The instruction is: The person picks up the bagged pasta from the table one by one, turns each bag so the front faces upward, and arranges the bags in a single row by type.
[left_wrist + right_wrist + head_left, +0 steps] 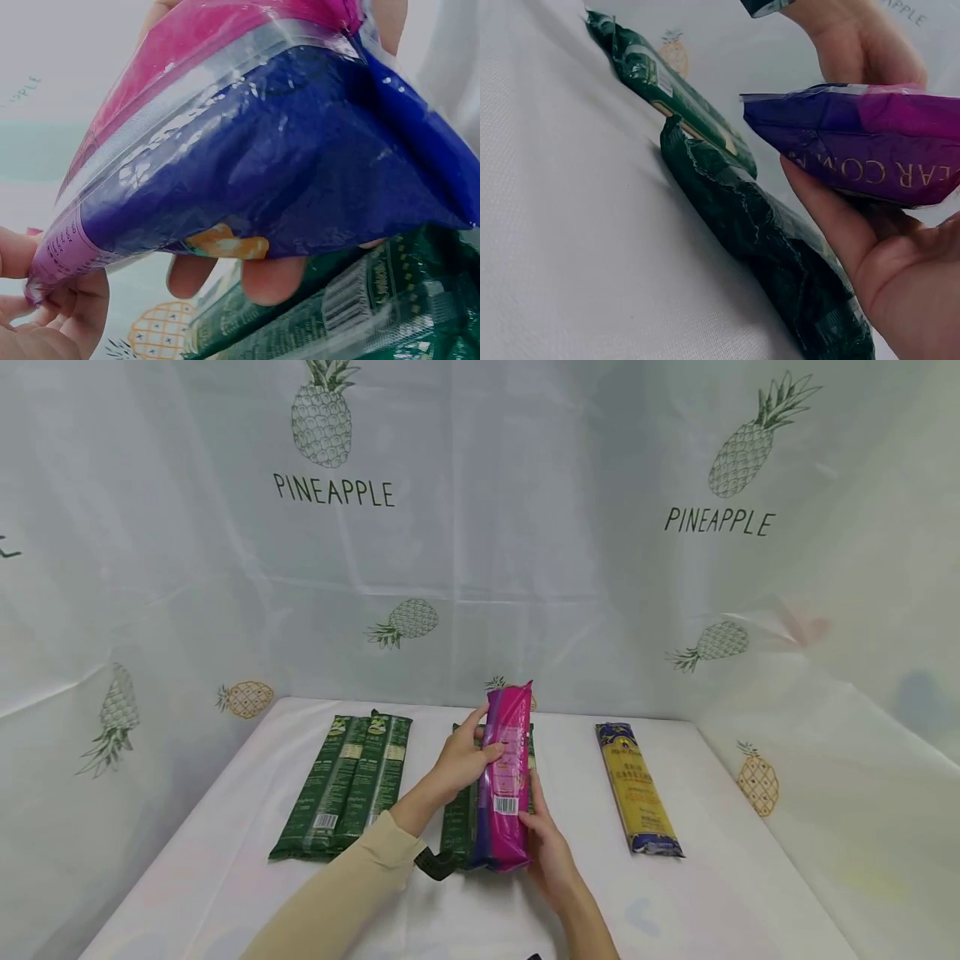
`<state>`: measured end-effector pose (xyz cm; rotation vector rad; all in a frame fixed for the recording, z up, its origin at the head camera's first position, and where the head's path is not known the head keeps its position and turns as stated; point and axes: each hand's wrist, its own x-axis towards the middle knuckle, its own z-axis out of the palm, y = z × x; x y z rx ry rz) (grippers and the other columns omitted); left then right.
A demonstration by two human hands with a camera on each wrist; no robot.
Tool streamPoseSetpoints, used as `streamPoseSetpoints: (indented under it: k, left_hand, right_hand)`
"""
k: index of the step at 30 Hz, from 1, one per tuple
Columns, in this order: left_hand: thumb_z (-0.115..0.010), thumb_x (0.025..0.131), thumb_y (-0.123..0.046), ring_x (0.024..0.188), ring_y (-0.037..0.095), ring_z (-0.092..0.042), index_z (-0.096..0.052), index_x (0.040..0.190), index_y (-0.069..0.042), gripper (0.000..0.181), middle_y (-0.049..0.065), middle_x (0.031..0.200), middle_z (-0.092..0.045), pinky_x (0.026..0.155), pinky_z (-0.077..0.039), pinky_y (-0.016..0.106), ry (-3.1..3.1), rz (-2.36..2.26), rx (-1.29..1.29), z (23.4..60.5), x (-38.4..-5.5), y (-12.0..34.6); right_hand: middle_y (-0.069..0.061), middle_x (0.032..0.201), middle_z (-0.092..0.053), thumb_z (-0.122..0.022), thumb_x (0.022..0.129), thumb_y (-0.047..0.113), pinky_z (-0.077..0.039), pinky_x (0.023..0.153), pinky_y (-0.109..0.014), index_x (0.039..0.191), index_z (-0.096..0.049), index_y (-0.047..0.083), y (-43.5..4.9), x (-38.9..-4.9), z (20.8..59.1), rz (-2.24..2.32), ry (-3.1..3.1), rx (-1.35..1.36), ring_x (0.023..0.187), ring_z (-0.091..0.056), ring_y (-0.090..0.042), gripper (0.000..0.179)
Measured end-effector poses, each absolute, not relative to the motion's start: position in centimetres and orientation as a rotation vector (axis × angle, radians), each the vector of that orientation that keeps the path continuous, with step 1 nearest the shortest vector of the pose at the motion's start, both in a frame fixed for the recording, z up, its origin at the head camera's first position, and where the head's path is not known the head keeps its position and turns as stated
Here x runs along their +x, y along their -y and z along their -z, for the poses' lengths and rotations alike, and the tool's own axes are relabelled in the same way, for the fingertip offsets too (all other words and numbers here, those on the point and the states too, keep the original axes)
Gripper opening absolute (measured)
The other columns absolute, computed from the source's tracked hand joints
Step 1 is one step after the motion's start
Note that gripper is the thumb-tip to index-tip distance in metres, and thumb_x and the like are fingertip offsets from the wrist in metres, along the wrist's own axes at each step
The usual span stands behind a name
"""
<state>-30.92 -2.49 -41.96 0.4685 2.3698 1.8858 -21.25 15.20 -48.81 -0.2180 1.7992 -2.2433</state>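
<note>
A pink and purple plastic packet (pixel 510 760) with a barcode is held by both hands above the table, tilted with its top end away from me. My left hand (pixel 463 760) grips its upper left part, thumb across the front; in the left wrist view those fingers pinch one end of it. My right hand (pixel 551 852) holds the lower right side, its fingertips showing under the packet in the left wrist view. Behind and below it lies green packaging (pixel 457 827), mostly covered, so I cannot tell how many packets are there.
Two long green packets (pixel 330 785) lie side by side at the left of the white-covered table (pixel 225 893). A yellow and blue packet (pixel 637 789) lies alone at the right. A curtain (pixel 510 527) printed with pineapples hangs behind and along the sides.
</note>
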Motion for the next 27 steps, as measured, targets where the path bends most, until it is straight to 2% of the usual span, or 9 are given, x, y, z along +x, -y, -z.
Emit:
streamPoseSetpoints:
  k: [6, 11, 16, 21, 23, 27]
  left_hand:
    - [-0.063, 0.109, -0.02, 0.1, 0.025, -0.073, -0.019, 0.172, -0.019, 0.078, 0.016, 0.129, -0.058, 0.086, -0.062, 0.045, -2.367, -1.839, 0.488, 42.7, -31.1, 2.7]
    - [-0.062, 0.109, -0.023, 0.106, 0.027, -0.072, -0.018, 0.172, -0.019, 0.077, 0.017, 0.131, -0.06, 0.09, -0.06, 0.049, -2.362, -1.823, 0.504, 42.9, -31.3, 2.9]
    - [-0.063, 0.108, -0.027, 0.112, 0.032, -0.07, -0.022, 0.172, -0.021, 0.076, 0.018, 0.135, -0.063, 0.093, -0.059, 0.052, -2.45, -1.749, 0.522, 42.6, -31.3, 2.9]
    - [-0.064, 0.106, -0.038, 0.125, 0.038, -0.063, -0.029, 0.17, -0.016, 0.076, 0.023, 0.149, -0.054, 0.097, -0.057, 0.058, -2.619, -1.618, 0.542, 42.1, -31.1, 2.6]
    - [-0.066, 0.103, -0.047, 0.123, 0.038, -0.062, -0.03, 0.169, -0.015, 0.081, 0.024, 0.15, -0.05, 0.097, -0.057, 0.059, -2.689, -1.566, 0.535, 41.8, -30.9, 2.3]
    - [-0.073, 0.094, -0.059, 0.105, 0.033, -0.06, -0.03, 0.169, -0.016, 0.097, 0.022, 0.138, -0.046, 0.09, -0.058, 0.054, -2.782, -1.503, 0.503, 41.5, -30.5, 1.9]
  right_hand:
    - [-0.016, 0.177, -0.012, -0.045, 0.111, 0.035, -0.046, 0.111, -0.034, 0.173, -0.006, 0.032, -15.0, -21.1, 49.0, 2.23, -1.866, -0.164, 0.151, -0.034, -0.035, 0.074]
    - [-0.014, 0.177, -0.015, -0.053, 0.11, 0.031, -0.044, 0.109, -0.029, 0.173, -0.01, 0.03, -14.6, -21.3, 49.1, 2.251, -1.941, -0.177, 0.15, -0.036, -0.034, 0.077]
    - [-0.015, 0.174, -0.025, -0.056, 0.109, 0.028, -0.046, 0.107, -0.028, 0.173, -0.013, 0.03, -14.5, -21.5, 49.3, 2.268, -2.014, -0.209, 0.147, -0.041, -0.034, 0.077]
    - [-0.016, 0.172, -0.029, -0.06, 0.108, 0.026, -0.05, 0.102, -0.025, 0.173, -0.016, 0.029, -14.4, -21.4, 49.5, 2.267, -2.087, -0.213, 0.142, -0.046, -0.033, 0.078]
    - [-0.016, 0.172, -0.03, -0.061, 0.108, 0.025, -0.052, 0.1, -0.026, 0.173, -0.017, 0.03, -14.4, -21.4, 49.5, 2.262, -2.11, -0.214, 0.138, -0.05, -0.032, 0.078]
    - [-0.017, 0.168, -0.035, -0.063, 0.108, 0.021, -0.057, 0.096, -0.03, 0.172, -0.018, 0.031, -14.2, -21.4, 49.6, 2.269, -2.119, -0.247, 0.13, -0.059, -0.031, 0.079]
